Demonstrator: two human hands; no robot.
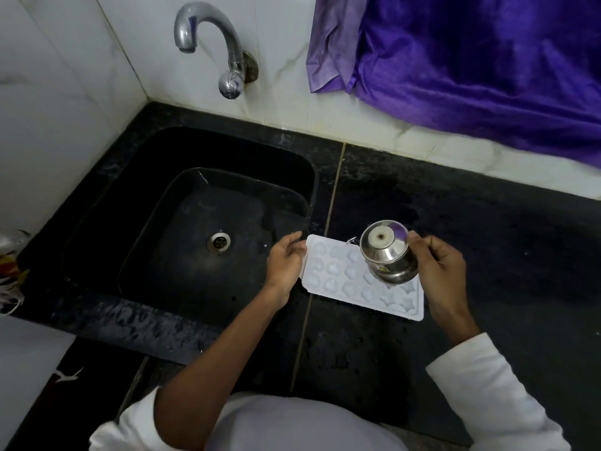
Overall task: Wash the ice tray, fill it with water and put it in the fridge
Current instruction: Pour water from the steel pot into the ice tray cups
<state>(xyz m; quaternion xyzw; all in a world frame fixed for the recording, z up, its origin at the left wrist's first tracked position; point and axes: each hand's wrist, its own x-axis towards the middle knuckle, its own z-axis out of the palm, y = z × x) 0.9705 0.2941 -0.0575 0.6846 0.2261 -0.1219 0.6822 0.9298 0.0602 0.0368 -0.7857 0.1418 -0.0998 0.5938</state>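
We see a white plastic ice tray with heart- and star-shaped cavities [338,281] lying flat on the black speckled stone counter [471,216], just to the right of the black rectangular sink [182,275]. Its left end reaches the seam between the 2 counter slabs.

The left hand [286,262] grasps the tray's left short edge, with the fingers curled at the rim. The right hand [439,271] is wrapped around a small round polished steel pot [387,255] and holds it above the tray's right half. The pot is tipped on its side so that its base faces us and its mouth is turned away. A thin glint of water shows at the tray's far edge, beside the pot. Both arms wear white sleeves pushed up the forearms.

A curved chrome tap [208,40] is fixed to the white marble-patterned wall above the sink, and nothing runs from its spout. A round metal drain [219,241] sits in the sink floor. A shiny purple cloth [471,60] hangs at the upper right.
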